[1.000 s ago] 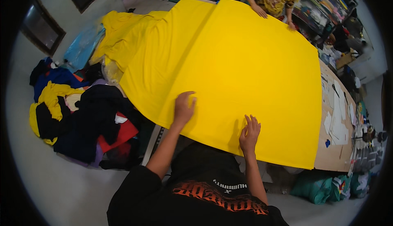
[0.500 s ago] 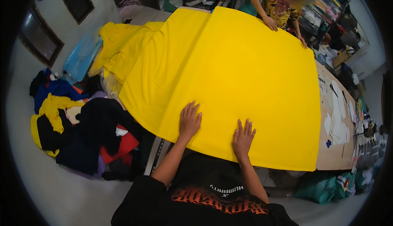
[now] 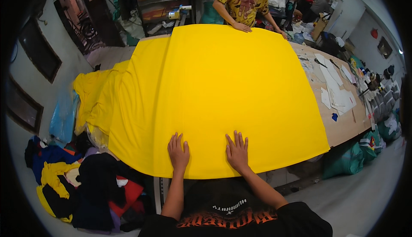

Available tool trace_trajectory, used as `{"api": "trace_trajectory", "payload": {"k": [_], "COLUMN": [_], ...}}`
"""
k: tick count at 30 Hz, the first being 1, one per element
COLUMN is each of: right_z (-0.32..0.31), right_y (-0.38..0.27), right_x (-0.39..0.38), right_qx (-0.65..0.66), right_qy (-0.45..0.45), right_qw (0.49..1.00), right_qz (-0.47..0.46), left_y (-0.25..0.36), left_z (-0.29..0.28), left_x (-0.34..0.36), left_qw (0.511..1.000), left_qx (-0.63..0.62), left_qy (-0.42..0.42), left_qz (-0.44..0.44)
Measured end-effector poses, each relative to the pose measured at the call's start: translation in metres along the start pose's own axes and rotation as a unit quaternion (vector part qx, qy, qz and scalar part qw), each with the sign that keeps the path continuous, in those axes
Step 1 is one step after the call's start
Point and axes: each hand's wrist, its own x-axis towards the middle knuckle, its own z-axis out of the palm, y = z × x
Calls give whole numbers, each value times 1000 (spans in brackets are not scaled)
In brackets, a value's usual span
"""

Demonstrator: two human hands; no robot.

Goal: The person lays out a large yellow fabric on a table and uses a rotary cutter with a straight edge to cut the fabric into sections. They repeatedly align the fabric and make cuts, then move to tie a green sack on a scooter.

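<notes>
The left hand (image 3: 178, 153) and right hand (image 3: 237, 152) lie flat, fingers spread, on the near part of the yellow cloth (image 3: 240, 86), which covers much of the surface (image 3: 343, 130) beside white paper pieces (image 3: 332, 82), a co-worker's hand (image 3: 242, 27) at its far edge.

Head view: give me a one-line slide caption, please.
Left hand and right hand rest on yellow fabric spread across a table, a co-worker opposite.

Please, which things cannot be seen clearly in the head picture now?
All in the head view:
Tabletop beneath the yellow cloth: covered by it.
Palms of the left hand and right hand: hidden by their backs.
Person opposite: head blurred, legs behind the cloth and tabletop.
Black shirt: cut off by the lower edge.
</notes>
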Motion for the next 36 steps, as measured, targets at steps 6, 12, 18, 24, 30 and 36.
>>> {"api": "trace_trajectory", "payload": {"k": [6,12,18,24,30,36], "right_z": [3,3,1,5,5,2], "right_y": [-5,-1,0,0,0,-4], "right_x": [2,-1,-2,-2,-1,1], "right_qx": [17,2,-10,-4,-6,-5], "right_qy": [13,-2,-4,-5,8,6], "right_qw": [1000,1000,1000,1000,1000,1000], "right_qz": [0,1,-4,10,6,5], "left_y": [-2,94,221,314,328,334], "left_z": [-3,-86,-228,-337,-319,-284], "left_x": [2,18,13,-44,-41,-44], "left_qw": [1000,921,637,571,430,426], "left_qx": [3,-388,-712,-821,-894,-894], "left_qy": [19,-14,1,-31,1,32], "left_qz": [21,-29,295,2,127,136]}}
